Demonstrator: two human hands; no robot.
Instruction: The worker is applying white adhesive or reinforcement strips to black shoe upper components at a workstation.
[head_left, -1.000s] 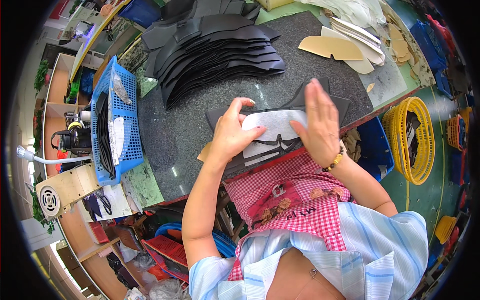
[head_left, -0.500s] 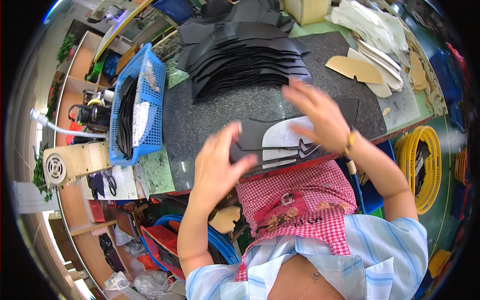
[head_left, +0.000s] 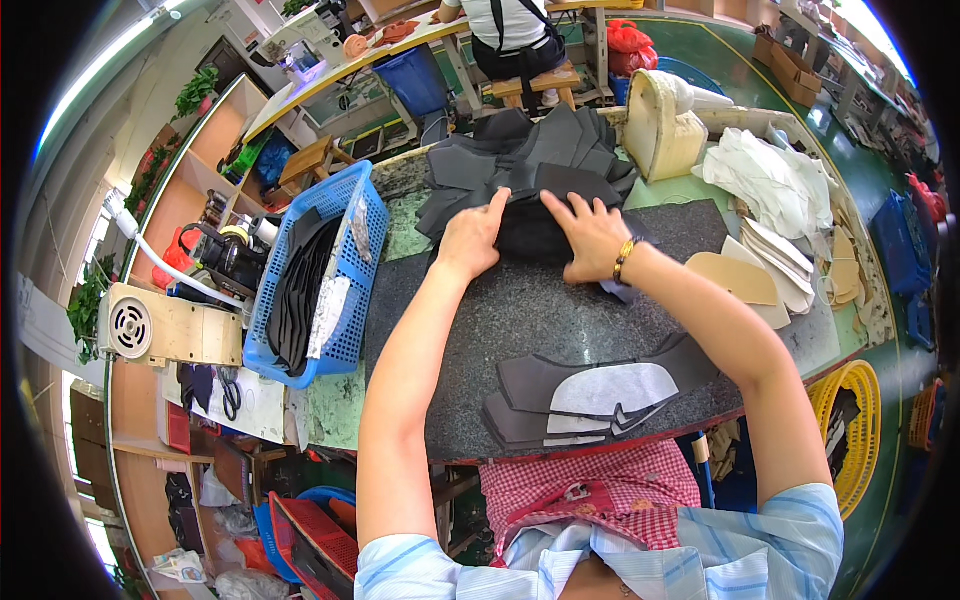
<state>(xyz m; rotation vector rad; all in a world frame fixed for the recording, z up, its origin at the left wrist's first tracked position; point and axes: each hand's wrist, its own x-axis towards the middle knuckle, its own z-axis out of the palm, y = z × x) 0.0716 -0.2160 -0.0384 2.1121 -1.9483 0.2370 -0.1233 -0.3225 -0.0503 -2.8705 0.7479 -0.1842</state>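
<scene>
Both of my hands are at the near edge of a pile of black, flat cut pieces at the back of the dark worktop. My left hand is closed on the pile's left near edge, one digit pointing up along it and the others mostly hidden. My right hand, with a yellow bracelet at the wrist, rests against the pile's right part, fingers spread. Close to the front edge of the table lie several dark grey shaped pieces, overlapping. A white curved patch lies on them, apart from both hands.
A blue plastic basket holding black pieces stands on the left. To the right are tan and white cut pieces and crumpled white sheeting. A cream block-shaped object stands behind. A yellow basket is at the lower right. Another person sits beyond.
My hands have moved away from above the grey pieces at the front edge to the black pile farther back. The view has tilted up, showing more of the room.
</scene>
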